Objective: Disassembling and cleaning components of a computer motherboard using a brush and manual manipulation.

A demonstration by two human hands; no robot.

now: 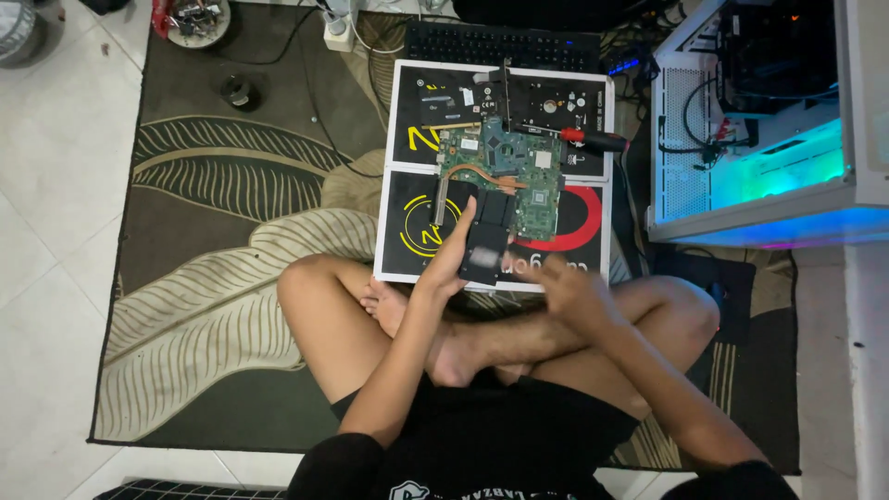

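I sit cross-legged on a rug in front of a black mat [407, 139]. A green laptop motherboard [505, 171] with a copper heat pipe lies on the mat. My left hand [451, 259] holds a small black rectangular part [485, 252] at the mat's near edge, thumb and fingers around its left side. My right hand [567, 289] hovers just right of that part, blurred by motion, fingers spread and holding nothing that I can make out. A red-handled screwdriver [593, 140] rests on the mat right of the board.
A black keyboard [500, 44] lies beyond the mat. An open white computer case [755, 130] with coloured lights stands at the right. A round tray of small parts [197, 20] and a small black roll [239, 91] sit at the rug's far left. White tiles surround the rug.
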